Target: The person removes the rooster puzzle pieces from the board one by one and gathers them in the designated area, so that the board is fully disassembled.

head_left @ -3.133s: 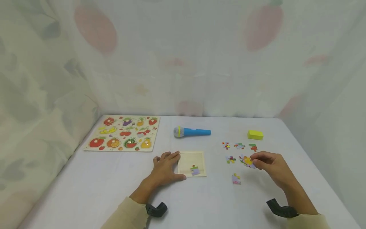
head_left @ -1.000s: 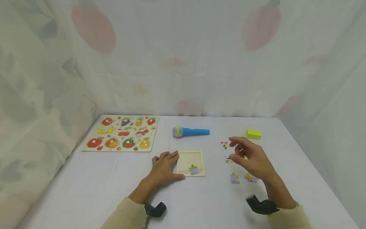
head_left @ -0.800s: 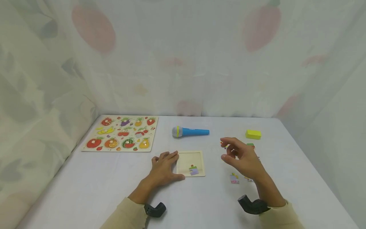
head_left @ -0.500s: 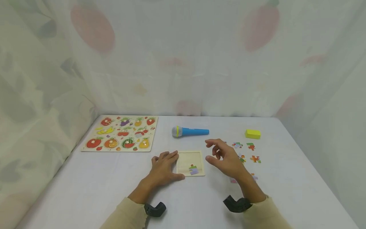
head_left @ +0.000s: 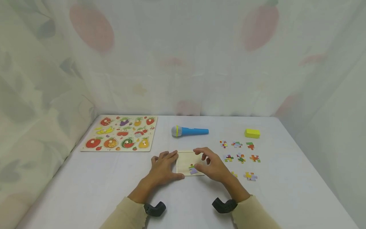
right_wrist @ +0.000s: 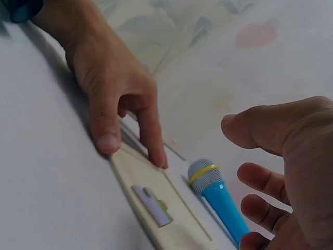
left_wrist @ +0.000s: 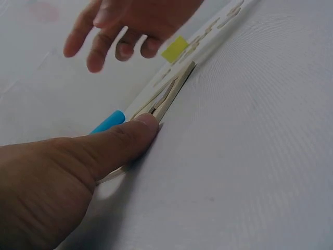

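Note:
My left hand [head_left: 163, 171] holds the left side of a square wooden puzzle tray [head_left: 184, 158], thumb at the near corner and a finger at the far corner. Inside the tray, a green and lilac jigsaw piece [right_wrist: 154, 207] lies slightly askew toward the near side. Above the tray's right part hovers my right hand [head_left: 213, 166], thumb and fingers apart and loosely bent, nothing between them. It partly covers the tray's right rim in the head view. Right of it, loose jigsaw pieces lie in rows, among them a yellow and lilac piece [head_left: 250, 176] and an orange piece [head_left: 255, 158].
Behind the tray lies a blue toy microphone [head_left: 195, 131] with a grey head. A fruit peg board [head_left: 118, 133] occupies the back left of the white table [head_left: 100, 184]. At the back right sits a yellow block [head_left: 252, 133]. Patterned curtains hang behind and at the left.
The yellow and lilac piece, earlier pinched by my right hand, now lies in the nearest row. My right hand has travelled left, over the tray. The left hand keeps its place.

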